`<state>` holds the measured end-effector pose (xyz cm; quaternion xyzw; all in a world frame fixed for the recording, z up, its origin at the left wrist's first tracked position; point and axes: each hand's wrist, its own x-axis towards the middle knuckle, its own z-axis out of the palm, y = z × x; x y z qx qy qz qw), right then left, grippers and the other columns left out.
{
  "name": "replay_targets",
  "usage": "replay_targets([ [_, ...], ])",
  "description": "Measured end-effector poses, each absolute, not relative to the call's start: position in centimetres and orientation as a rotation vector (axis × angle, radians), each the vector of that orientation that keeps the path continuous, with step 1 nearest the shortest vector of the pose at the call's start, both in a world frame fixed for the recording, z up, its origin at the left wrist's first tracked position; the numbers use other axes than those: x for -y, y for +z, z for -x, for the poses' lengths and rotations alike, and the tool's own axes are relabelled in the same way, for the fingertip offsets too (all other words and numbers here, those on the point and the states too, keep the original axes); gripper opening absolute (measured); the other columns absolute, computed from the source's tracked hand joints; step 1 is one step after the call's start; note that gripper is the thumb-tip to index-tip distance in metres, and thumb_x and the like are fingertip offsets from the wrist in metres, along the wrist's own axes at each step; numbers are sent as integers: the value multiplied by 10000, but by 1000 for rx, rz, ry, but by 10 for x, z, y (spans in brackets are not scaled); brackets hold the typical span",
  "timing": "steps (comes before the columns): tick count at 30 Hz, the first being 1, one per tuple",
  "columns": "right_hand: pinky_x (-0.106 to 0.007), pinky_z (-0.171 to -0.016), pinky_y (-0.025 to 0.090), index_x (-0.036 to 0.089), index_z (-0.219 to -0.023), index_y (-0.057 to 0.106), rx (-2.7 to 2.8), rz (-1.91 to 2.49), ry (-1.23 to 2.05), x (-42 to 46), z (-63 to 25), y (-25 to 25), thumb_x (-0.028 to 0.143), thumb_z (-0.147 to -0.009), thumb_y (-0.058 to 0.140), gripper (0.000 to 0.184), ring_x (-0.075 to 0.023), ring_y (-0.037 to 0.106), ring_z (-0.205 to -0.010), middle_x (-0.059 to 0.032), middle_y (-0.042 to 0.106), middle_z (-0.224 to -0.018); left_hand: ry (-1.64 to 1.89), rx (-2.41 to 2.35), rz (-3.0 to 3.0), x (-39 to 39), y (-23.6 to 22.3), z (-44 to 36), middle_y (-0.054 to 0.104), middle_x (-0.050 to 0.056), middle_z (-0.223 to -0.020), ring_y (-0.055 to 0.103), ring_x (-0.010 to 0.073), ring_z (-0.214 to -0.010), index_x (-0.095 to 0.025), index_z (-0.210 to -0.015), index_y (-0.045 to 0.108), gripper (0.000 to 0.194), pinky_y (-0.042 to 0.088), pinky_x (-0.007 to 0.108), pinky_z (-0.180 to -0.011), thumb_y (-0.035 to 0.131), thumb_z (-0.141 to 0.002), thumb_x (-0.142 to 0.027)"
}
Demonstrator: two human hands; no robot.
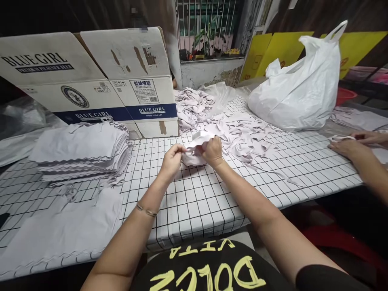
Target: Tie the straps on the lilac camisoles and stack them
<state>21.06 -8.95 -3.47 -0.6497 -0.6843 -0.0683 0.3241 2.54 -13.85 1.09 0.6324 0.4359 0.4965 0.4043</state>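
Between my two hands a pale lilac fabric piece (pixel 194 158) is held up just above the checked table. My left hand (pixel 172 161) pinches its left edge between thumb and fingers. At the other side my right hand (pixel 213 152) is closed on the cloth, with its fingertips partly hidden in the folds. Right behind my hands lies a loose heap of pale fabric pieces (pixel 242 135). To the left stands a stack of folded pale fabric (pixel 75 145), and a single flat piece (pixel 69 226) lies in front of it.
A large beer carton (pixel 100 85) stands behind the stack. A full white plastic bag (pixel 297 89) sits at the back right. Another person's hands (pixel 353 147) rest on fabric at the right edge. The table's front edge (pixel 197 230) runs close to my body.
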Motion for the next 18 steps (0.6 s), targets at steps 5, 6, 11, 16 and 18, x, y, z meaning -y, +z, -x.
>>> replay_targets([
  [5,-401,-883,351,162,-1038,490,1436,1792,-224,65,-232,-25,239,-705,612,362,-297,449,-1050,-157,525,-1104,1197,-1261,-1901,131,60,-20,537,13,-770,507,159,-699,-192,-775,531,70,426,268,-639,583,-729,-187],
  [6,-379,-857,362,172,-1038,484,1388,1844,-121,61,-235,-22,225,-690,619,378,-283,463,-1035,-140,533,-1085,1214,-1332,-2039,130,69,-18,536,21,-796,515,171,-722,-196,-758,511,111,431,283,-662,588,-701,-141],
  [11,-257,-583,358,191,-765,510,1512,1893,762,49,-258,3,260,-623,747,284,-149,471,-637,12,516,-651,1109,-1736,-2366,101,96,21,557,52,-814,548,217,-755,-205,-811,512,246,425,321,-714,530,-644,-25],
  [16,-210,-466,303,187,-672,484,1642,1652,989,33,-282,53,328,-647,791,338,-67,367,-484,58,442,-549,833,-1907,-2042,48,107,68,583,18,-673,554,196,-658,-195,-760,590,139,389,271,-590,587,-630,-145],
  [18,-205,-450,298,182,-655,483,1677,1587,989,21,-284,77,361,-641,812,374,-57,365,-467,53,459,-542,806,-1886,-1908,29,117,72,571,35,-612,546,191,-594,-175,-668,592,31,381,280,-552,592,-651,-200],
])
